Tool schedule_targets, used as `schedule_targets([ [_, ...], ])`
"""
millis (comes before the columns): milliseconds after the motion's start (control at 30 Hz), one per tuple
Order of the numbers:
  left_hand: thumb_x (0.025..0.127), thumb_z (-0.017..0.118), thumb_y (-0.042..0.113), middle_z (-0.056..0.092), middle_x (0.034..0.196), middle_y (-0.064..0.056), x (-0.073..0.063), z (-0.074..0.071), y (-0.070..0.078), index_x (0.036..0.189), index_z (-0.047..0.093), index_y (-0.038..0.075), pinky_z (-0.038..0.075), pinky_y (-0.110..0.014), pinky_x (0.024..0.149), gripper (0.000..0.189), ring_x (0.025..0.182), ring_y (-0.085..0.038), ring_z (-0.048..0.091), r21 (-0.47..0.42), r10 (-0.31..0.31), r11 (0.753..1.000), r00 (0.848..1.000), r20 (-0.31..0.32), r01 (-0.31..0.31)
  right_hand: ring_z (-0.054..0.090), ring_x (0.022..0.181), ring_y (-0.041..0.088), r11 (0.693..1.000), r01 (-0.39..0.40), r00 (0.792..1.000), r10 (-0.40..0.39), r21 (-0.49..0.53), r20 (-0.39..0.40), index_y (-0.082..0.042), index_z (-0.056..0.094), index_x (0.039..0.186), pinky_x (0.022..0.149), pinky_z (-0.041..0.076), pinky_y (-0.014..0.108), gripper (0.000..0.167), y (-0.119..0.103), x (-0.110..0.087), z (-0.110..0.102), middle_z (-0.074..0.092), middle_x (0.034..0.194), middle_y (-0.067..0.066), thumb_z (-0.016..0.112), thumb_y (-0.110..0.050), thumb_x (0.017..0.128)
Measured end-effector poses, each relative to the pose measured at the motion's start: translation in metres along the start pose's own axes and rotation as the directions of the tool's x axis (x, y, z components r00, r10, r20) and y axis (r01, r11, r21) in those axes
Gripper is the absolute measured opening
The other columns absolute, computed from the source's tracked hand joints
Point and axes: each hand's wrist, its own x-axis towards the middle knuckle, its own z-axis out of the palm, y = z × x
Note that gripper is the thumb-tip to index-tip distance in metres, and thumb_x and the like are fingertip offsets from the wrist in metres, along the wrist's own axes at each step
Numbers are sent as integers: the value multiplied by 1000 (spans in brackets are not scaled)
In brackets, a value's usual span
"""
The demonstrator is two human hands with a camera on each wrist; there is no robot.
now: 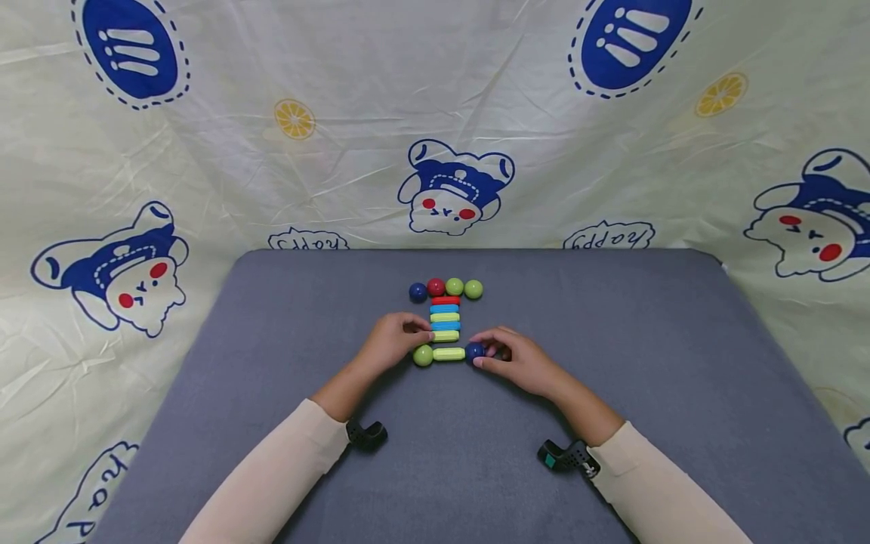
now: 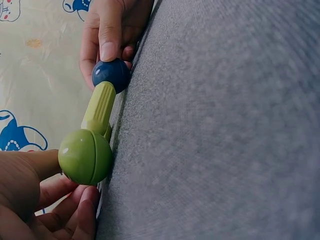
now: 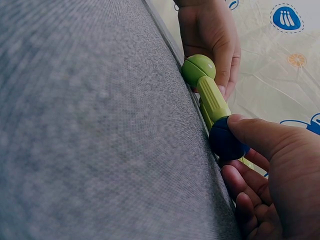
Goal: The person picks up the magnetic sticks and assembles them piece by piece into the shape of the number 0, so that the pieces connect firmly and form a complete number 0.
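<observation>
My right hand (image 1: pixel 523 363) pinches a dark blue ball (image 1: pixel 474 351) between thumb and fingers. That ball sits at the right end of a yellow-green rod (image 1: pixel 448 353), and a green ball (image 1: pixel 423 355) sits at the left end. My left hand (image 1: pixel 393 340) is just behind the green ball, its fingertips at the left ends of the nearest rods in a stacked row. In the left wrist view the green ball (image 2: pixel 86 157) partly hides the left thumb and fingers. The right thumb lies over the blue ball (image 3: pixel 227 139) in the right wrist view.
Beyond the hands, the row holds a yellow-green rod (image 1: pixel 445 336), blue rods, another yellow-green rod and a red rod (image 1: pixel 445 301). Across its far end lie a blue ball (image 1: pixel 418 292), a red ball (image 1: pixel 436 287) and two green balls (image 1: pixel 454 286). All rest on a grey table (image 1: pixel 612 332).
</observation>
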Motion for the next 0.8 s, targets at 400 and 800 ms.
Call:
schedule_targets([
  [400, 89, 79, 26, 69, 83, -1, 4, 1, 2, 94, 77, 10, 44, -24, 68, 18, 77, -13, 56, 70, -36, 997, 999, -4, 37, 57, 95, 14, 1000, 5, 1000, -5, -4, -2, -21, 67, 127, 78, 47, 25, 36, -1, 0, -1, 64, 109, 1, 73, -33, 94],
  [800, 89, 78, 19, 72, 91, -6, 0, -6, -3, 101, 79, 7, 50, -23, 63, 17, 73, -12, 58, -3, -60, 998, 998, 10, 60, 58, 96, 14, 1000, 14, 1000, -14, -3, -7, -22, 67, 127, 78, 47, 24, 35, 2, 0, 0, 64, 111, 0, 73, -32, 94],
])
